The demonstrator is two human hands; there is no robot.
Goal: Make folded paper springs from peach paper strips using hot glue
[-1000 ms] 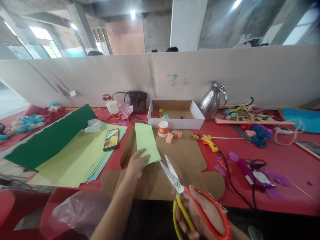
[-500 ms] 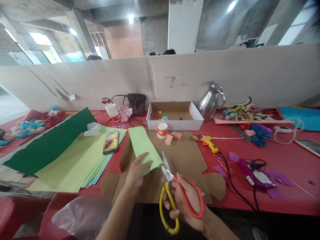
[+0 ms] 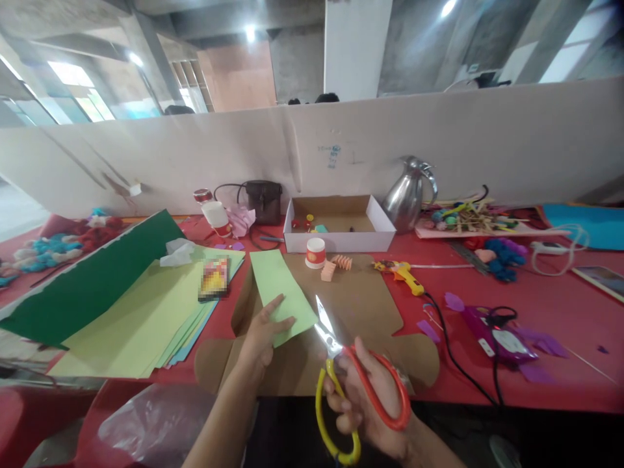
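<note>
My left hand (image 3: 264, 329) has its index and middle fingers spread over a light green strip of paper (image 3: 279, 279), gripping it near its lower end; the thumb is hidden. The strip lies at a slant over a brown cardboard sheet (image 3: 361, 312). In my right hand (image 3: 373, 396) is a pair of scissors (image 3: 333, 346) with one red and one yellow handle. Their blades stand partly apart, pointing up and away, beside the strip's lower right corner. A paper cup (image 3: 315, 253) and folded orange paper pieces (image 3: 328, 271) stand beyond the strip.
A yellow glue gun (image 3: 407, 278) with a black cord lies to the right, near a purple box (image 3: 500, 337). Green paper sheets (image 3: 131, 318) are stacked on the left. An open white box (image 3: 341, 242) and a metal jug (image 3: 407, 195) stand at the back.
The scissors and my right hand have moved slightly right and down, so the blades sit a little farther from the strip. The strip now lies flatter under my left hand.
</note>
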